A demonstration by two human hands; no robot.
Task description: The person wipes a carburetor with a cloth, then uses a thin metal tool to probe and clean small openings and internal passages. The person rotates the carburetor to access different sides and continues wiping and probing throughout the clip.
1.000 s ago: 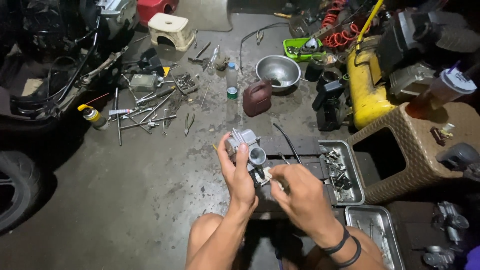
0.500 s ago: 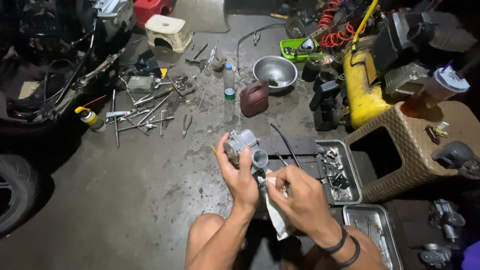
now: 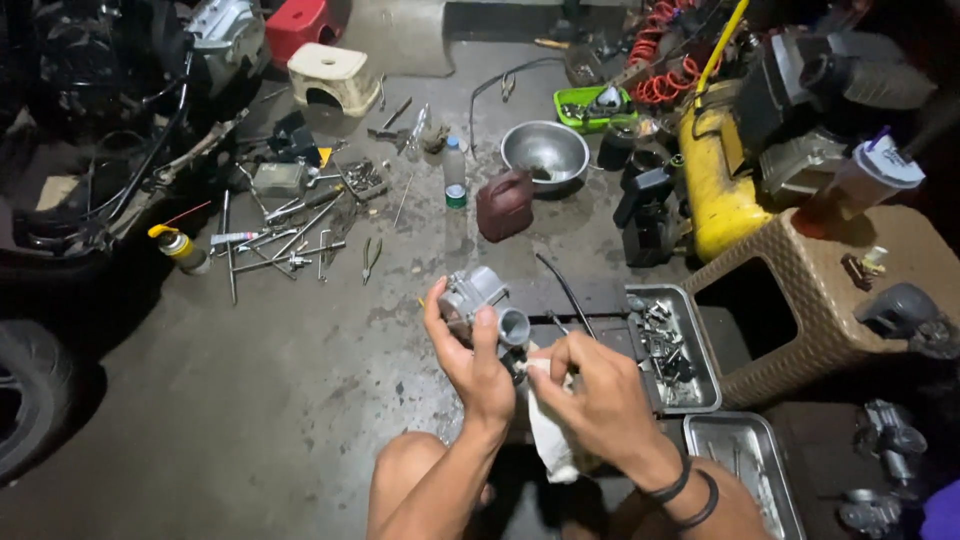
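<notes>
My left hand [image 3: 472, 362] grips a grey metal carburettor [image 3: 481, 303] and holds it up over the concrete floor, its round opening facing right. My right hand [image 3: 590, 392] pinches a white cloth [image 3: 553, 435] against the lower right side of the carburettor. The cloth hangs down below my right hand. Two dark bands sit on my right wrist. My bare knee shows at the bottom edge.
A metal tray of small parts [image 3: 668, 346] lies right of my hands, a second tray [image 3: 742, 466] below it. Behind stand a dark red can [image 3: 503, 205], steel bowl [image 3: 544, 152], plastic bottle [image 3: 455, 170], scattered tools [image 3: 290, 235], yellow tank [image 3: 716, 190], wicker stool [image 3: 830, 300] and a motorcycle [image 3: 90, 150].
My right hand has brought the white cloth up against the carburettor; the cloth was not seen a second ago. My left hand keeps the carburettor in nearly the same place.
</notes>
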